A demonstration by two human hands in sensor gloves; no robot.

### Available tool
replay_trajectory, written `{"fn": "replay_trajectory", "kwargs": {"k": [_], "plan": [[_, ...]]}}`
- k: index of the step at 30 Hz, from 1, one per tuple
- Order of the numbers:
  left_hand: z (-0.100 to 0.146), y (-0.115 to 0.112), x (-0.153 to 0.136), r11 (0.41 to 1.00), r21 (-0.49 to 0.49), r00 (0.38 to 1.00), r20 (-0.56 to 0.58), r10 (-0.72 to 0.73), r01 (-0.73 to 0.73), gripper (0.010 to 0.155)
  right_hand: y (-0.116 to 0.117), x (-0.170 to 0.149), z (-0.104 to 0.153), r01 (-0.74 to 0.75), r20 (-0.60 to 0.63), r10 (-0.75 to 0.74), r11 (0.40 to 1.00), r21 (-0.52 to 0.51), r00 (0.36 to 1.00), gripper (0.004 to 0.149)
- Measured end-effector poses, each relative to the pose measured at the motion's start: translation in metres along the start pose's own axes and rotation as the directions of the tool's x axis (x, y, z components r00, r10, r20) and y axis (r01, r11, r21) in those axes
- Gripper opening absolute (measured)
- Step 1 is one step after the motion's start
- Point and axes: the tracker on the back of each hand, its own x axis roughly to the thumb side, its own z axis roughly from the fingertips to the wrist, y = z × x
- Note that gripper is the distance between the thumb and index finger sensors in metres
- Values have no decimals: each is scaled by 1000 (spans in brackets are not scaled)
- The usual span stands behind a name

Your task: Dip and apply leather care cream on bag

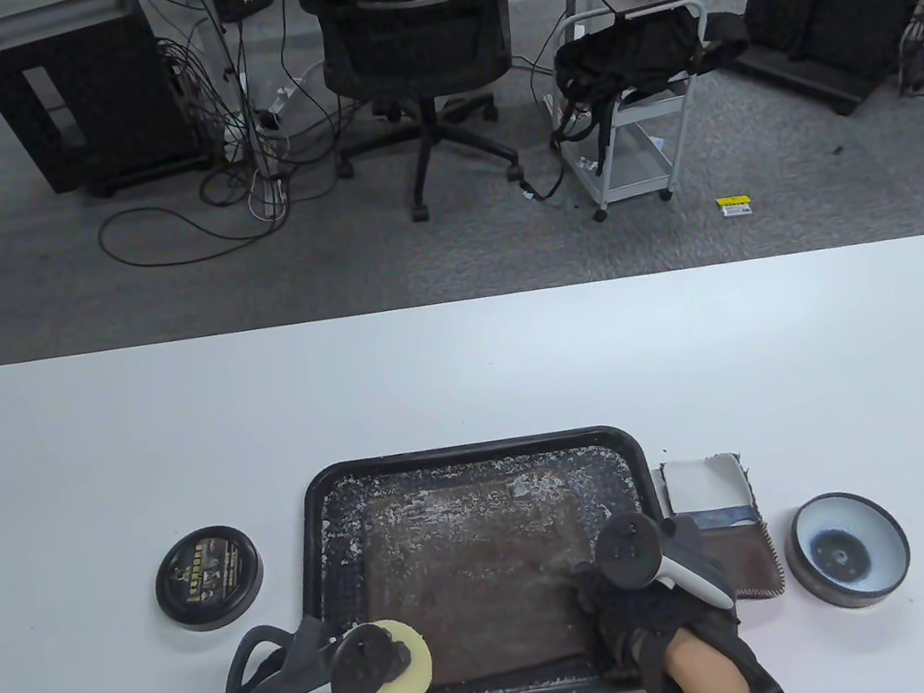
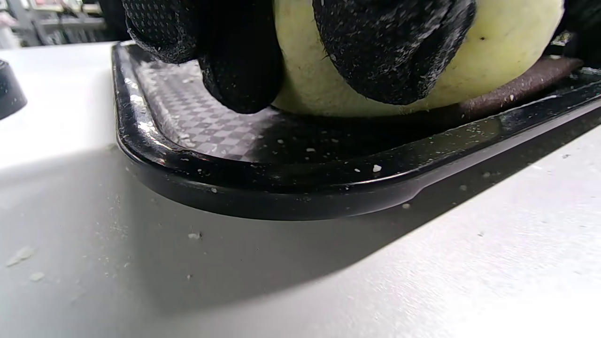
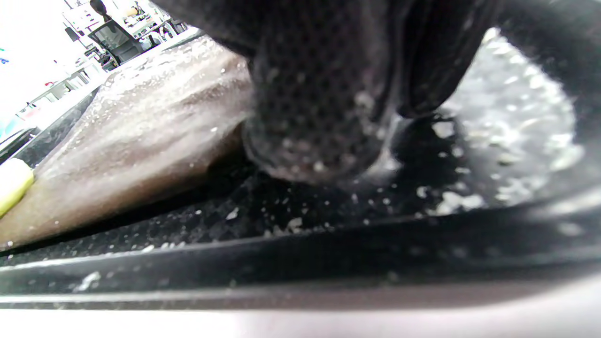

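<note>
A flat brown leather bag (image 1: 477,576) lies in a black tray (image 1: 323,509) smeared with white cream. My left hand (image 1: 363,665) grips a round yellow sponge pad (image 1: 410,670) and holds it on the bag's near left corner; the pad (image 2: 493,51) fills the top of the left wrist view between my gloved fingers (image 2: 389,51). My right hand (image 1: 632,591) presses on the bag's near right corner; a fingertip (image 3: 319,141) touches the tray floor beside the bag (image 3: 141,136). The open cream tin (image 1: 849,550) sits right of the tray.
The tin's black lid (image 1: 208,577) lies left of the tray. A white box (image 1: 705,483) and a brown leather pouch (image 1: 746,560) lie between tray and tin. White crumbs dot the table (image 2: 328,281). An office chair and carts stand beyond the table's far edge.
</note>
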Motion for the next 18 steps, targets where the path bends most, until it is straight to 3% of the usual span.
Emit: {"fn": "replay_trajectory", "kwargs": {"k": [10, 15, 18], "plan": [[6, 16, -13, 991, 87, 994, 19, 105, -106, 54, -1, -5, -1, 62, 25, -62, 998, 11, 998, 62], [13, 33, -25, 967, 216, 989, -31, 146, -136, 55, -2, -7, -2, 77, 32, -78, 997, 25, 996, 62], [14, 50, -40, 928, 348, 975, -124, 186, -133, 57, -2, -7, -2, 81, 35, -82, 996, 36, 996, 62]]}}
